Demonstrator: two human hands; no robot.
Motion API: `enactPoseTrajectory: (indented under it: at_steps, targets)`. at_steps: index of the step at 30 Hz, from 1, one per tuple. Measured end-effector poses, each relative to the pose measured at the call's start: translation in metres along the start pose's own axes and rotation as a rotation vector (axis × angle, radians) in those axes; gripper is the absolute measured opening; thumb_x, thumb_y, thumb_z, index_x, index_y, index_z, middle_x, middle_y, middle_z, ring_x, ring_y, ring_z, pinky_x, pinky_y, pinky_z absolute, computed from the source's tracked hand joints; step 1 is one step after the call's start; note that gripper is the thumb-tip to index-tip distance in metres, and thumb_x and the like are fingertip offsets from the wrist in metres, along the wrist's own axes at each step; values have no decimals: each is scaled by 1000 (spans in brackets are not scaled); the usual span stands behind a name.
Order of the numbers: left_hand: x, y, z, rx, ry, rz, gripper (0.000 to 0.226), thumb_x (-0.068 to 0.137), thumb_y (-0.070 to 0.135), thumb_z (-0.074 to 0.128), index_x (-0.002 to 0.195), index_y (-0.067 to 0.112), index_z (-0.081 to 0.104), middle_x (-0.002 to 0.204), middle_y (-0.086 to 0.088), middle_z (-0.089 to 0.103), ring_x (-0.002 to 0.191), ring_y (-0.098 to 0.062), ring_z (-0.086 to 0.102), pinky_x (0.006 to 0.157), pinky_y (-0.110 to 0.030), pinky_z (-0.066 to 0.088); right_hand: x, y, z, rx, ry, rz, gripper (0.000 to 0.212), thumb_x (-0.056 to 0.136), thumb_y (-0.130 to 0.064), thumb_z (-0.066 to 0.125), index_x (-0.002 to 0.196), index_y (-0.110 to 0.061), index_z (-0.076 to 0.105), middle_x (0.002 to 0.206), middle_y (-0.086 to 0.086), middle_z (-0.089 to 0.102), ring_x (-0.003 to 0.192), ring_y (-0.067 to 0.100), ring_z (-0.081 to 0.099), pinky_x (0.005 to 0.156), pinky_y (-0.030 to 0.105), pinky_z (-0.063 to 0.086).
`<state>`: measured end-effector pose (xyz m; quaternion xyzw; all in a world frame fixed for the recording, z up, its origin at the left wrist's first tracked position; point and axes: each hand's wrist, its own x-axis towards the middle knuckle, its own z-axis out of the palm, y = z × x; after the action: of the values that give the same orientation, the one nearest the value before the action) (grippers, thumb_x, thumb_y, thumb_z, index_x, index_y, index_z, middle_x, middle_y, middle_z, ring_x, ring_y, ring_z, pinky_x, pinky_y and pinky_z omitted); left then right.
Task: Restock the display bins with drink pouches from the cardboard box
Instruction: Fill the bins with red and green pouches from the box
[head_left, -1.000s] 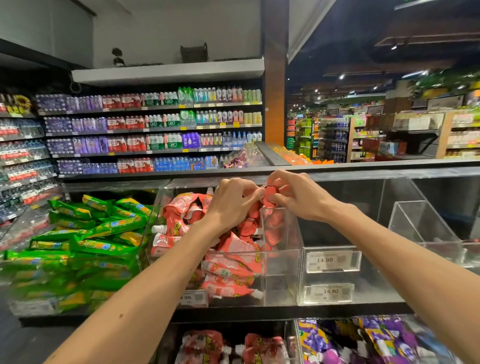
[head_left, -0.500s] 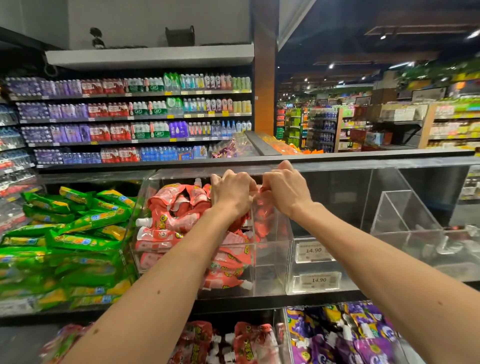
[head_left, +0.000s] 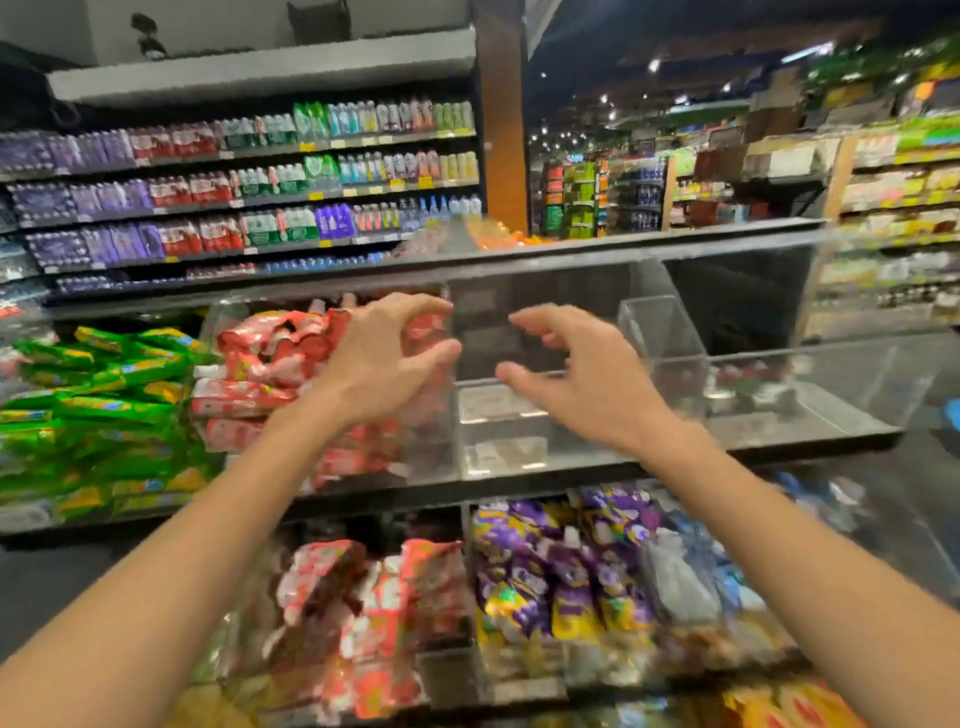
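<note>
Red drink pouches (head_left: 270, 358) fill a clear upper display bin (head_left: 441, 457). My left hand (head_left: 384, 358) hovers in front of that pile, fingers spread and loosely curved, holding nothing. My right hand (head_left: 576, 369) hangs a little apart to the right, in front of a see-through bin (head_left: 660, 332) with no pouches in sight, fingers also spread and free. More red pouches (head_left: 374, 597) and purple pouches (head_left: 561, 571) lie in the lower bins. The cardboard box is out of view.
Green pouches (head_left: 98, 405) crowd the bin at the left. Price labels (head_left: 498, 405) sit on the middle bin's front. Shelves of bottled drinks (head_left: 249, 192) stand behind the display. The frame is blurred by motion.
Both hands have let go of the red pouches they were pressing into the bin, drawn apart and back toward me, and the view has tilted down, showing more of the lower bins.
</note>
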<state>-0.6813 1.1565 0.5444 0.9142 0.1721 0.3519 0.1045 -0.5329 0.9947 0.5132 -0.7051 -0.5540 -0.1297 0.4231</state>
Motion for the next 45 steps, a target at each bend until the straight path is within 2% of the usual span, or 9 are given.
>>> enactPoseTrajectory:
  at_steps: [5,13,18,22,27,33,39,42,45]
  targets:
    - [-67,116,81,-119,-52,124,50,81,51,65,124,26,63,123,4,61,114,-12,55,98,-26,39,-179,75,-82,-10,109,152,60,78,-52,67,126,-18,63,117,-3,66,100,7,61,87,15,44]
    - [-154,373,329,-263,-350,538,42,82,44,56,119,25,59,120,-6,62,106,-31,60,89,-37,45,-465,182,-237,-264,192,877,56,74,-58,61,119,-26,64,108,-1,67,100,25,66,84,41,55]
    - [-168,520,445,-225,-583,779,41,76,40,68,114,23,67,114,-5,66,104,-32,63,78,-43,51,-569,225,-321,-407,205,1242,60,84,-54,66,135,-24,54,131,-4,57,123,21,53,99,35,43]
    - [-172,605,516,-221,-809,862,44,84,27,69,127,21,61,128,-7,59,118,-33,53,90,-43,45,-608,265,-364,-401,192,1432,54,94,-50,60,139,-25,48,137,-4,52,130,19,47,101,35,43]
    - [-170,671,623,-295,-1054,839,37,94,32,61,128,17,61,126,-11,63,118,-34,57,91,-40,47,-636,339,-399,-368,244,1604,45,97,-41,59,136,-19,54,134,-1,57,126,19,51,101,34,44]
    - [-161,707,764,-270,-1279,713,25,95,30,59,111,14,68,110,-12,70,109,-34,62,82,-40,50,-663,459,-422,-247,275,1819,35,99,-34,58,127,-13,59,118,4,66,97,14,60,80,30,48]
    - [-171,717,892,-95,-1617,621,27,85,42,58,95,19,67,106,-9,72,102,-32,65,84,-41,52,-702,545,-420,-5,185,2082,29,95,-31,64,106,-4,62,109,11,64,107,29,60,86,34,45]
    - [-187,731,926,-61,-1751,611,33,88,35,67,113,14,68,114,-9,71,109,-30,63,85,-36,49,-727,574,-414,55,122,2185,22,91,-31,68,107,-15,66,117,7,65,111,28,61,89,34,48]
    - [-215,748,956,-69,-1815,778,51,89,34,70,134,17,56,131,-9,61,123,-29,56,96,-37,47,-753,600,-402,102,71,2246,14,90,-28,69,99,-18,68,112,2,67,109,24,62,90,35,50]
